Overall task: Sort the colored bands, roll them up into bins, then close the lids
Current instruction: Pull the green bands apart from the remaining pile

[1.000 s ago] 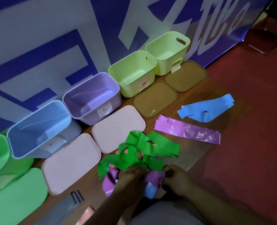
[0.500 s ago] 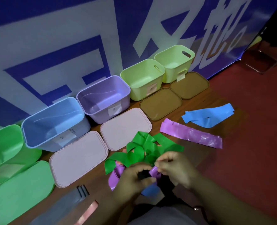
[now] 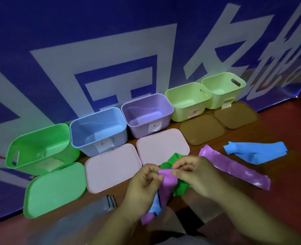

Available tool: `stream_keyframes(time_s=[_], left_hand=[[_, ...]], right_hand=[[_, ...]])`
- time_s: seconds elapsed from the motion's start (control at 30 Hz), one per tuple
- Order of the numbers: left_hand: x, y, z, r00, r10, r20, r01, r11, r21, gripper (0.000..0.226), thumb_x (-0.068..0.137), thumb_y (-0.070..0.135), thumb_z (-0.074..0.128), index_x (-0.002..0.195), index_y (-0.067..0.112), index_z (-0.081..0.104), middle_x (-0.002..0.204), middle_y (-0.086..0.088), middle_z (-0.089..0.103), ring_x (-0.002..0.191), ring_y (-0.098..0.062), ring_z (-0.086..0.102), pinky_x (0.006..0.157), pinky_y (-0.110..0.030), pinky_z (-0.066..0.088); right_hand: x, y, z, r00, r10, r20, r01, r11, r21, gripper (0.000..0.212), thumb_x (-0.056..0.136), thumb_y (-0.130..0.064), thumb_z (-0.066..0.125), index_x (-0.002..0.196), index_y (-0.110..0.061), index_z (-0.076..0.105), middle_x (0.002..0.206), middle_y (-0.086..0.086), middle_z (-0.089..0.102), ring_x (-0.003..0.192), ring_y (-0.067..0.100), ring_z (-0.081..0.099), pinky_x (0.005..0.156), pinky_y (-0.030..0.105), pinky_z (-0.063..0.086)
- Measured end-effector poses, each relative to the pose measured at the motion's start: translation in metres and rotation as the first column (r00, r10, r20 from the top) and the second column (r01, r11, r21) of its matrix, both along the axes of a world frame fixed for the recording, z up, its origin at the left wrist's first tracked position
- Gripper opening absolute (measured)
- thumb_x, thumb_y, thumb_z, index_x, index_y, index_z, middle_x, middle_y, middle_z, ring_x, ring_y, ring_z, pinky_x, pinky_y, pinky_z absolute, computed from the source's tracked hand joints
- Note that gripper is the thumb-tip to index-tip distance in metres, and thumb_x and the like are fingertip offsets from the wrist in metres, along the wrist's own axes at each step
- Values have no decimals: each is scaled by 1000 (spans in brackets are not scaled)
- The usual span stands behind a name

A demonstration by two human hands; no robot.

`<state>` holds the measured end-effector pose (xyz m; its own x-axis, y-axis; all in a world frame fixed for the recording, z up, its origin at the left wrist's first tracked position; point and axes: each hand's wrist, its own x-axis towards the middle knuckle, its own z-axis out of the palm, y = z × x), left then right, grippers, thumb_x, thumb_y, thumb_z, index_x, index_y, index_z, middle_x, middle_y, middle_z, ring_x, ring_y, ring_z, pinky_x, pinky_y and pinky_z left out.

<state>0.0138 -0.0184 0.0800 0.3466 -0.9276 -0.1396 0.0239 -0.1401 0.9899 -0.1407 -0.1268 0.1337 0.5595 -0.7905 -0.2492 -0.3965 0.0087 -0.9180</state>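
Hands meet low in the middle: the left hand (image 3: pixel 146 181) and the right hand (image 3: pixel 197 174) both pinch the top edge of 1 purple band (image 3: pixel 166 184), which hangs between them above the wooden surface (image 3: pixel 278 131). A bunch of green band (image 3: pixel 179 187) sits under and behind the hands (how many strips are in it I cannot tell), and a bit of blue band (image 3: pixel 155 206) shows below the left hand.

Against the printed backdrop (image 3: pixel 75 41) stand 5 open bins in a row, rims nearly touching: 1 green bin (image 3: pixel 31 138), tilted, then 1 blue bin (image 3: pixel 121 131), 1 purple bin (image 3: pixel 165 119) and 2 pale yellow-green bins (image 3: pixel 204 101), (image 3: pixel 241 87). In front of each lies its lid, 5 in all: 1 green lid (image 3: pixel 54 190), 2 pinkish lids (image 3: pixel 110 170), (image 3: pixel 163 145) and 2 brown lids (image 3: pixel 201 129), (image 3: pixel 236 114).

To the right, 2 loose bands lie flat: a second purple band (image 3: pixel 234 168) just beside the right hand, and a blue band (image 3: pixel 257 153) beyond it, near the brown lids. Bare wood stays open right of those bands and along the near edge below the lids.
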Motion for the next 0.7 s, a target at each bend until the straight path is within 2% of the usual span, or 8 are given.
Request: stream_keyframes(time_s=[0.1, 0.23, 0.33, 0.47, 0.6, 0.7], left_hand=[[6, 4, 7, 1000, 26, -14, -27, 999, -19, 11, 93, -1, 61, 94, 9, 57, 66, -3, 55, 64, -8, 49, 64, -18, 41], [13, 9, 16, 999, 26, -48, -28, 999, -43, 11, 93, 1, 62, 94, 8, 54, 67, -7, 57, 66, -13, 51, 64, -21, 45], [17, 12, 22, 993, -3, -118, -4, 999, -54, 15, 92, 0, 64, 97, 7, 52, 71, -10, 61, 69, -16, 56, 67, -24, 49], [20, 15, 23, 977, -98, -189, 88, 994, -60, 24, 85, 3, 68, 99, 7, 49, 81, -11, 61, 79, -23, 59, 75, -29, 51], [17, 14, 19, 972, -147, -183, 140, 989, -53, 26, 86, -8, 65, 98, 6, 46, 80, 1, 60, 78, -13, 57, 71, -26, 49], [16, 11, 19, 963, -181, -199, 175, 983, -51, 28, 83, -4, 67, 96, 7, 45, 82, -4, 58, 78, -16, 56, 71, -28, 48]], right_hand=[[9, 2, 7, 998, 58, 25, -58, 998, 29, 12, 80, -8, 78, 80, -18, 72, 60, -10, 65, 54, 0, 54, 57, 14, 41], [20, 3, 14, 993, 103, 56, -101, 994, -32, 22, 78, -6, 79, 81, -27, 74, 72, -7, 69, 67, 8, 62, 68, 24, 51], [27, 4, 27, 988, 114, 104, -108, 992, -68, 22, 79, -2, 77, 80, -24, 74, 74, -5, 68, 67, 10, 61, 68, 25, 51], [34, 0, 44, 978, 69, 196, -52, 994, -93, 26, 81, 3, 73, 77, -23, 73, 73, -2, 65, 67, 13, 58, 65, 24, 47], [30, -9, 49, 969, -14, 245, 39, 994, -98, 25, 83, 2, 71, 77, -22, 73, 68, -6, 64, 65, 13, 55, 63, 25, 45], [23, -13, 48, 960, -95, 264, 122, 989, -86, 22, 84, 4, 68, 78, -16, 72, 66, -4, 64, 63, 14, 53, 62, 29, 42]])
